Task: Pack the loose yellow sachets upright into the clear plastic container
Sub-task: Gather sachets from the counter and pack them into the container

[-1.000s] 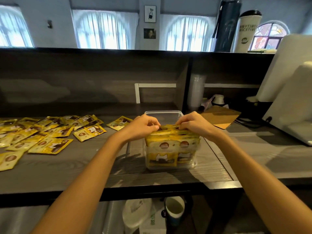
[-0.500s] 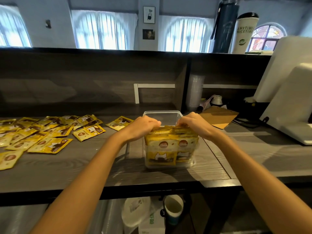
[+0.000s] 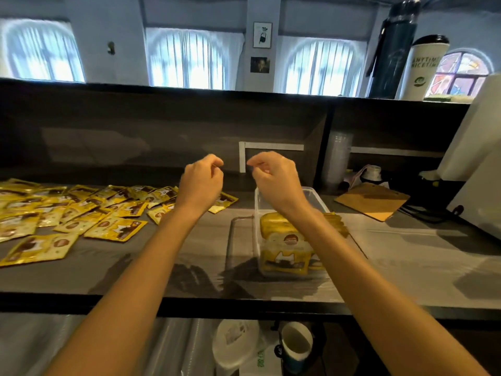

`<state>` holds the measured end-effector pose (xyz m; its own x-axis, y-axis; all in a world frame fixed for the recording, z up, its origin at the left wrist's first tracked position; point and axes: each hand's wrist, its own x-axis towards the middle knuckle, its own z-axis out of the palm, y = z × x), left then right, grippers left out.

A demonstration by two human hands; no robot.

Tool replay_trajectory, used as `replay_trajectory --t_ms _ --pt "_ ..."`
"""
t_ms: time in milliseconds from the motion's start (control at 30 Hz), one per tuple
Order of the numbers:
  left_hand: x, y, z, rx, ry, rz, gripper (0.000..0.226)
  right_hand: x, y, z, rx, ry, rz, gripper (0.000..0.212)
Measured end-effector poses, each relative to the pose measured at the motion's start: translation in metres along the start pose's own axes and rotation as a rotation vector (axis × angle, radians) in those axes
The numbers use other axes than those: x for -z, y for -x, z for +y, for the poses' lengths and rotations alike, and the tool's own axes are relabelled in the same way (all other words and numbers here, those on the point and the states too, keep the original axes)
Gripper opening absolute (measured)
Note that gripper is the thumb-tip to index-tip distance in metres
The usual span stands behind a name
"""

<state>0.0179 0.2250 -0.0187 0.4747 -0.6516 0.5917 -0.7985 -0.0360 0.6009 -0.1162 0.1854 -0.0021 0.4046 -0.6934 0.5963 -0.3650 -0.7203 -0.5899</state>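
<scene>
Left grip: your left grip (image 3: pixel 202 183) was up in the air over the counter (image 3: pixel 176 256), fingers curled in toward the thumb, nothing in it that I could see.
Right grip: same deal. Your right grip (image 3: pixel 273 180) hung just beside it, curled and holding nothing.
Container: the clear plastic container (image 3: pixel 315 191) sat on the counter, below the right grip and a bit to its right.
Packed so far: a batch of packed sachets (image 3: pixel 287 240) stood upright in the near end. The far end looked unfilled, so I'd call this partway done.
Loose stuff: the loose yellow sachets (image 3: pixel 113 229) lay flat, spread over the left side of the counter.
Key relation: the pile was down and to the left of both grips, and the nearest few sat right under your left grip. The left one was clearly closer, the right one closer to the container.
Long axis: all over the place, no 2 pointed the same way, so each would need turning on end.
In the way: nothing between left grip and pile, far as I could tell. A flat clear piece (image 3: pixel 233 240), maybe the lid, lay against the container's left wall.
Around: a clipboard (image 3: pixel 371 202) to the right and a white machine (image 3: pixel 477 185) at the far right, both well apart from the route.
</scene>
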Motion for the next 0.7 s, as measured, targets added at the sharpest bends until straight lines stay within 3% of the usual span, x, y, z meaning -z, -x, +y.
replay_trajectory --t_ms 167,367,533,700 --pt "0.026 0.010 -0.064 0.211 -0.176 0.009 0.027 -0.074 0.004 -0.035 -0.045 -0.084 -0.174 0.031" --pt "0.038 0.027 -0.139 0.466 -0.352 -0.097 0.033 -0.171 0.004 -0.017 0.002 0.200 -0.536 0.032" --pt "0.045 0.033 -0.173 0.479 -0.445 -0.218 0.032 -0.210 -0.015 0.002 0.034 0.407 -0.779 0.050" --pt "0.051 0.039 -0.184 0.433 -0.421 -0.281 0.032 -0.214 -0.024 0.009 0.061 0.536 -0.916 0.049"
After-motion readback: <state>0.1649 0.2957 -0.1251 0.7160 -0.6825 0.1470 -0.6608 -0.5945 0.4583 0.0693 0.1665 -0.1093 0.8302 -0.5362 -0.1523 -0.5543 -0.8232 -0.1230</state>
